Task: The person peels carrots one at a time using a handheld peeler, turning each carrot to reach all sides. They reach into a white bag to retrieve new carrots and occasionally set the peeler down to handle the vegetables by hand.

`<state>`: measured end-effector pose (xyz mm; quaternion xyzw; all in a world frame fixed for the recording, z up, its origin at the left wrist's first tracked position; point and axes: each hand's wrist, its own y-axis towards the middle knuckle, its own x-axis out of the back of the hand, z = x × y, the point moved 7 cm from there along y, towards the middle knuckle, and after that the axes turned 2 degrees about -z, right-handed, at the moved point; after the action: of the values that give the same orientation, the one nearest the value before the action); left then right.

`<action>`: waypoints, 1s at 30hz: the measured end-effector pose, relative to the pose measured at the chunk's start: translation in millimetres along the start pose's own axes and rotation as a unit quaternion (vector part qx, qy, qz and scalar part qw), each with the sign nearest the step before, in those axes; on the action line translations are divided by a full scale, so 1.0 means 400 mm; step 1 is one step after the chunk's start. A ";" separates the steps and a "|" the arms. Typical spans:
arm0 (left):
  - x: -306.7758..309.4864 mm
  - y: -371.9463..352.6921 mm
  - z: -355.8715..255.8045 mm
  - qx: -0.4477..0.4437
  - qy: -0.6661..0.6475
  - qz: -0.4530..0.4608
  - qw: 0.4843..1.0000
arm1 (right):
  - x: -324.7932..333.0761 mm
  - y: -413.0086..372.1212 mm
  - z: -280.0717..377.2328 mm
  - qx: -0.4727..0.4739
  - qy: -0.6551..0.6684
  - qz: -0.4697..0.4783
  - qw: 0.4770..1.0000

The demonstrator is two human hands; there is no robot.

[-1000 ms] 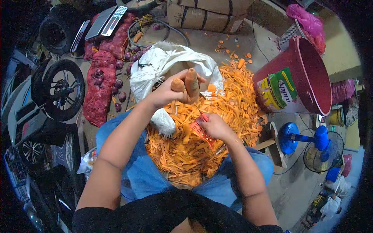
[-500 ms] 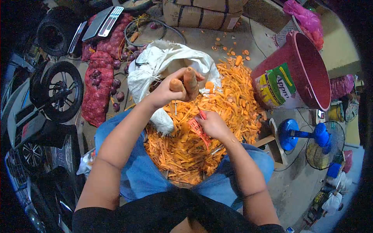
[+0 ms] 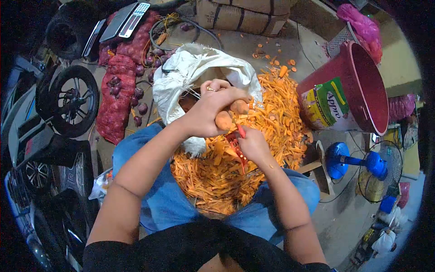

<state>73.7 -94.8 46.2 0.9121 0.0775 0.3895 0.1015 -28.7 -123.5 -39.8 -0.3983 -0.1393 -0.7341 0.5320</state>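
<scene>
My left hand is closed around two carrots; the end of one carrot shows by my thumb, and the other carrot under my fingers. My right hand grips a red peeler, its handle poking up past my thumb close to the nearer carrot. Beneath both hands spreads a heap of orange carrot peelings, reaching between my knees. An open white woven sack sits just beyond my left hand, its inside partly hidden by that hand.
A large dark red bucket leans at the right, near a blue fan. Red net sacks of onions lie at the left beside a motorbike wheel. A scale and a strapped carton stand farther back.
My left hand has tipped the carrots over and brought them down and right, toward the peeler. My right hand has shifted slightly right, still holding the peeler.
</scene>
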 end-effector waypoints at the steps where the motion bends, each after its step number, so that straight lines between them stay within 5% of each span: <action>1: 0.006 -0.002 -0.008 -0.031 0.004 -0.022 0.999 | 0.000 0.001 -0.003 0.000 0.023 -0.019 1.000; 9: 0.031 -0.005 0.030 -0.002 -0.052 -0.072 0.996 | -0.006 0.007 -0.029 -0.096 0.088 0.027 0.991; 14: 0.028 0.004 0.066 0.063 -0.264 -0.085 0.959 | -0.004 0.009 -0.015 -0.081 0.116 0.055 0.988; 21: 0.064 0.003 0.096 0.055 -0.192 -0.101 0.975 | -0.002 -0.006 -0.008 -0.061 0.124 0.033 0.990; 23: 0.064 0.005 0.102 0.048 -0.134 -0.084 0.986 | 0.009 -0.013 0.014 0.034 0.052 0.021 0.998; 30: 0.007 0.006 0.062 0.037 -0.139 -0.063 0.988 | 0.012 -0.006 0.014 -0.004 0.081 0.036 0.996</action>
<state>93.8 -99.3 32.2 0.9538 0.1344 0.2487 0.1016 -28.9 -122.3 -32.2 -0.3445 -0.0781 -0.7448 0.5662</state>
